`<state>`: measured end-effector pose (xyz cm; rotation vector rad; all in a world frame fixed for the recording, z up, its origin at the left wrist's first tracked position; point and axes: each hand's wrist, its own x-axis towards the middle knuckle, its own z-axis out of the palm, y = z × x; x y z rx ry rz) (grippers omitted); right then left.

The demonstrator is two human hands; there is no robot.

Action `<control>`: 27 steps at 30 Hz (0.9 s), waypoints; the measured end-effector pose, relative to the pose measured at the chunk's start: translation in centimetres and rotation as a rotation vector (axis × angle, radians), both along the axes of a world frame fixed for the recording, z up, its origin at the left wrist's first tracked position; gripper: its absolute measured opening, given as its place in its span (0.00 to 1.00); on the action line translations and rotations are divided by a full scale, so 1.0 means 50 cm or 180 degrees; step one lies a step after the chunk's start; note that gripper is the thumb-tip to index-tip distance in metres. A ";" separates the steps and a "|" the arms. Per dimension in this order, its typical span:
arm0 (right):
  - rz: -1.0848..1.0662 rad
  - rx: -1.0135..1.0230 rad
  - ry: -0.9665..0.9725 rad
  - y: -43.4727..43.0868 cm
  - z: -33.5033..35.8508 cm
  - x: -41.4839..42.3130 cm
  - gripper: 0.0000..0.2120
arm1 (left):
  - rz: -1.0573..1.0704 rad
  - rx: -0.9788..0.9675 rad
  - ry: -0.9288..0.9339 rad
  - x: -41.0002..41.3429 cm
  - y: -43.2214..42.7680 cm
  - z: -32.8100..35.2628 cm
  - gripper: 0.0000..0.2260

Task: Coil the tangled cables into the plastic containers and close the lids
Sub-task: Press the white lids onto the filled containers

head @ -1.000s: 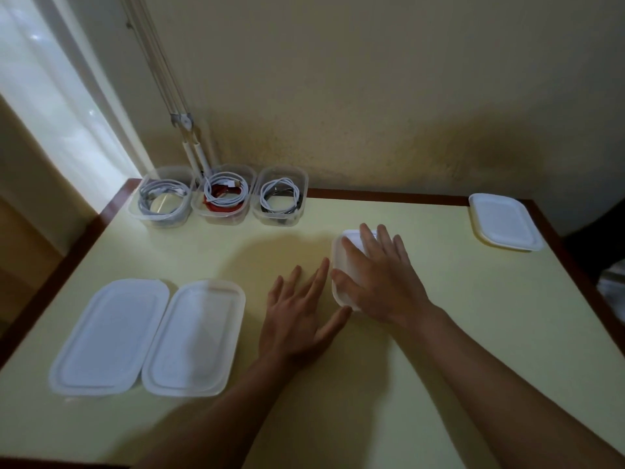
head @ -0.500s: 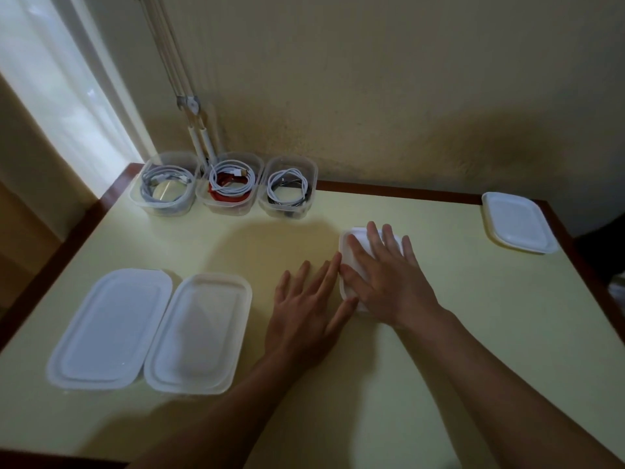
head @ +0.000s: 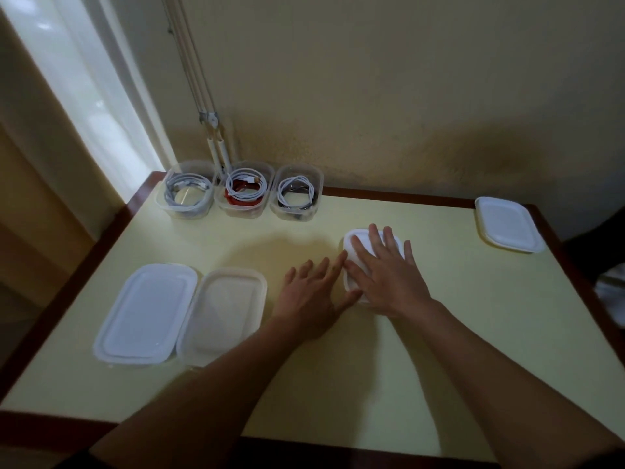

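Beneath the flat right grip lies a white lid.

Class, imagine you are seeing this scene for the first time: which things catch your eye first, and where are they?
Both hands meet mid-table: the right hand lies flat on a white-lidded container, the left hand flat beside it. Three open containers of coiled cables line the far left edge; two white lids lie near left.
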<state>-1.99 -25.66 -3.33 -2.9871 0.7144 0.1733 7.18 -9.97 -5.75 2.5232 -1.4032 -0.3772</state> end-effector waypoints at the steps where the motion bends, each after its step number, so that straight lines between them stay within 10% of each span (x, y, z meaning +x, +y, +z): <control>1: -0.0043 0.0036 -0.0018 0.005 0.002 -0.002 0.41 | -0.0023 0.0058 0.0080 0.000 0.004 0.006 0.36; 12: -0.0777 0.0985 -0.1567 0.114 -0.025 -0.107 0.22 | 0.0416 -0.0632 0.0900 -0.109 0.047 0.034 0.28; 15: -0.1657 0.1602 -0.1818 0.150 -0.014 -0.142 0.24 | 0.0396 -0.0605 0.0861 -0.125 0.064 0.043 0.30; 27: -0.1520 0.1989 -0.2223 0.276 0.121 -0.072 0.28 | 0.0846 -0.1461 0.0288 -0.059 0.159 0.144 0.26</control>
